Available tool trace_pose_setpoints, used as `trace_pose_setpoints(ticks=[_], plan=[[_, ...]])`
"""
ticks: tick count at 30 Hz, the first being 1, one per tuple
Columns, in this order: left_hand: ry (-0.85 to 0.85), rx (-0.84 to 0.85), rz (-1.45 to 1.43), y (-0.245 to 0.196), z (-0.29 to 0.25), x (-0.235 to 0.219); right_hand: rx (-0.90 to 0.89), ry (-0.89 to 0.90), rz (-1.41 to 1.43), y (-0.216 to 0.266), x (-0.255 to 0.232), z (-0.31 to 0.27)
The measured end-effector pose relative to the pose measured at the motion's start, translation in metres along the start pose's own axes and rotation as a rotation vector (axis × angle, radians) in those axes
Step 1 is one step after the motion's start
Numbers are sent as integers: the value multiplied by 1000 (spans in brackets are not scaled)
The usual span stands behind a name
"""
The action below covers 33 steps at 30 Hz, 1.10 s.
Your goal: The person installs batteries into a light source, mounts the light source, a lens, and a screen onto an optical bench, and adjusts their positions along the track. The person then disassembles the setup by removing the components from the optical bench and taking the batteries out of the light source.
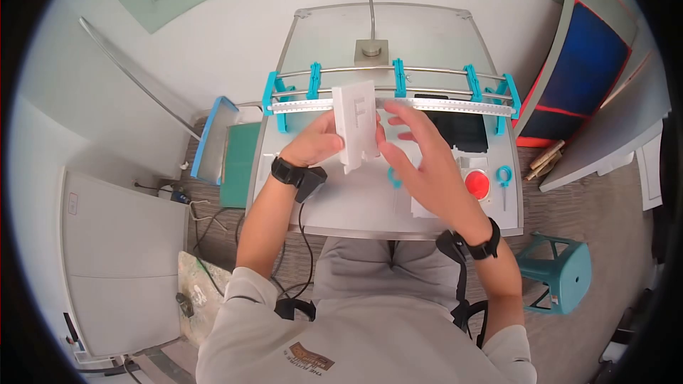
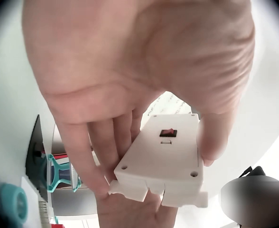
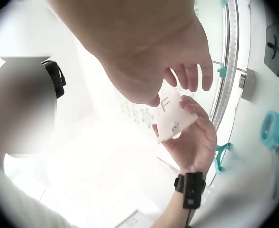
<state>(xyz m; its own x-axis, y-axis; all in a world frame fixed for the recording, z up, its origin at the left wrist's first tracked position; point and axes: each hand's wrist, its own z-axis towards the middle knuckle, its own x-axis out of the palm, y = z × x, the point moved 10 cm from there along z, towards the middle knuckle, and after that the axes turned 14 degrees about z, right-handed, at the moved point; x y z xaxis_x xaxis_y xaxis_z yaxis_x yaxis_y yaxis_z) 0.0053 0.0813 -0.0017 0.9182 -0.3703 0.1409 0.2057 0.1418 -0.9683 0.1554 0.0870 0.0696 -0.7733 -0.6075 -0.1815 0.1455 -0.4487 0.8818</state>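
Note:
My left hand [image 1: 313, 144] grips a flat white plastic box [image 1: 357, 124] by its sides, thumb on one edge and fingers on the other, raised over the table. One face has a recessed mark like an F. On the opposite face, seen in the left wrist view, sit a small red-and-black rocker switch [image 2: 168, 132], a little slot and corner screw holes. Notched tabs stick out at the box's near end. My right hand [image 1: 434, 163] is held beside the box with spread, relaxed fingers, the fingertips close to its right edge.
A rail frame with turquoise brackets [image 1: 398, 78] and a perforated metal strip [image 1: 462, 105] spans the table [image 1: 341, 220]. A black sheet [image 1: 466, 131], a red round dish [image 1: 477, 185] and a turquoise ring-handled tool [image 1: 504, 174] lie at right. A metal-based stand [image 1: 371, 50] is behind; a stool [image 1: 558, 277] stands right.

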Motion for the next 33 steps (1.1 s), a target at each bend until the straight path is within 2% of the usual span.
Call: trace_pose_setpoints(ticks=[1,2,4,6,8,9,13,16,18,20,22,23,25,33], plan=[[-8,-39,27,4,1,1,53,-55,105,-9,-3,9],[-19,-78,54,7,1,1,56,-51,98,-13,-2,16],[-67,-77,49,3,4,1,167,-18,307,-31,5,27],[-125,-88,33,9,5,-1,213,-7,305,-43,7,32],[-278,-51,372,7,7,-17,263,6,306,-57,10,32],[-311,-158,351,6,5,-15,251,1,290,-61,9,32],[-276,-248,333,13,4,-7,337,-52,337,-79,-1,29],[-259,-259,264,13,4,3,401,-96,394,-86,-10,28],[-262,-190,173,13,2,1,439,-109,480,-91,-10,27],[-247,-219,131,20,1,-1,462,-127,527,-95,-9,26],[-229,-248,91,24,1,3,425,-112,403,-89,-7,27],[-236,-234,152,20,3,4,427,-119,406,-88,-7,27],[-237,-225,216,17,3,7,383,-63,219,-82,-6,29],[-189,-204,227,15,2,9,379,-82,220,-86,-6,30]])
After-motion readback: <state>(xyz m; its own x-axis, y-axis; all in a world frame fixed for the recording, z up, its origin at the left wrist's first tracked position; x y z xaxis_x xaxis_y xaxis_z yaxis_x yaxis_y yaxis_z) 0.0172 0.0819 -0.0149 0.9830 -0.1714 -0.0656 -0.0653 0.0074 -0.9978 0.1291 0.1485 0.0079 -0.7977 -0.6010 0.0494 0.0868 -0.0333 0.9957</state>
